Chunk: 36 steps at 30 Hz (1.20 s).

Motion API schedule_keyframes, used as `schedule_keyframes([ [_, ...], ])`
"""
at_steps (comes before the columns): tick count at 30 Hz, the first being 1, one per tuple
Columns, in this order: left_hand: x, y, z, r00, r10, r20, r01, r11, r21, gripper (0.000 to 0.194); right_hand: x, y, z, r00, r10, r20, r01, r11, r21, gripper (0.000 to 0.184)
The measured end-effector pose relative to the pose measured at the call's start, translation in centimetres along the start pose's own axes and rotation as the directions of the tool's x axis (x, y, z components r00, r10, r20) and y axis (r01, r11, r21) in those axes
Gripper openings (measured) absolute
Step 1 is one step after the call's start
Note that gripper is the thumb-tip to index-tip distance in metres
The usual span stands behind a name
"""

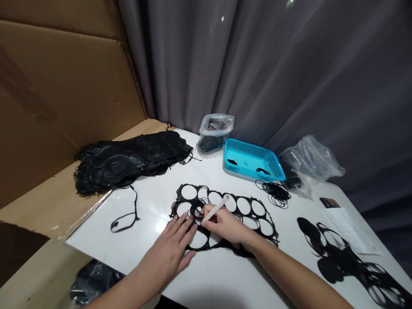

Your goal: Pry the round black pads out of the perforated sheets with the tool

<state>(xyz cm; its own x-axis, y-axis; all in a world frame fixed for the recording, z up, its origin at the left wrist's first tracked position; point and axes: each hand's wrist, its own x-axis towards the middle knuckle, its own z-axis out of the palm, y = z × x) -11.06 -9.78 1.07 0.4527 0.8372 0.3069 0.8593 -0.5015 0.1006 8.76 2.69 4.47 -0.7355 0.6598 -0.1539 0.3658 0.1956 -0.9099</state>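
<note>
A black, rubbery-looking sheet with rows of round holes (237, 210) lies flat on the white table in front of me. My left hand (175, 240) rests on its left part, fingers stretched out and holding nothing. Closed around a slim white stick-like tool (216, 208), my right hand (223, 225) works low over the sheet. Several thin black rings (195, 211) are bunched by the tool's lower end, next to my left fingertips. The tool's tip is hidden by my right fingers, so whether it touches the rings I cannot tell.
Stacked black sheets (128, 161) sit back left, near a loose black strip (124, 227). Behind stand a bag-lined tub (214, 133) and a blue basket (254, 177). Loose black rings (276, 193), a plastic bag (313, 161), a paper (349, 227) and black scraps (350, 262) lie rightward.
</note>
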Motion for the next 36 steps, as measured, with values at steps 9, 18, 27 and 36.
schedule_keyframes([
  [9,-0.2,0.1,0.3,1.000,-0.002,-0.005,0.002,1.000,0.000,0.052,-0.8,0.6,2.1,0.970,-0.157,-0.183,0.127,0.978,-0.165,0.025],
  [18,-0.2,0.1,0.5,1.000,-0.007,-0.013,0.007,1.000,-0.006,0.052,-2.3,0.6,4.1,0.916,-0.397,-0.056,0.299,0.769,-0.565,0.013],
  [27,-0.5,0.0,0.8,1.000,-0.006,0.006,0.006,1.000,0.030,0.052,2.9,1.9,-8.9,0.586,-0.303,-0.751,-0.034,0.917,-0.397,0.025],
  [36,-1.8,-0.6,-2.2,0.989,0.009,-0.146,-0.007,1.000,0.014,0.037,2.9,0.9,-5.7,0.909,0.284,-0.305,0.042,0.666,0.745,0.036],
])
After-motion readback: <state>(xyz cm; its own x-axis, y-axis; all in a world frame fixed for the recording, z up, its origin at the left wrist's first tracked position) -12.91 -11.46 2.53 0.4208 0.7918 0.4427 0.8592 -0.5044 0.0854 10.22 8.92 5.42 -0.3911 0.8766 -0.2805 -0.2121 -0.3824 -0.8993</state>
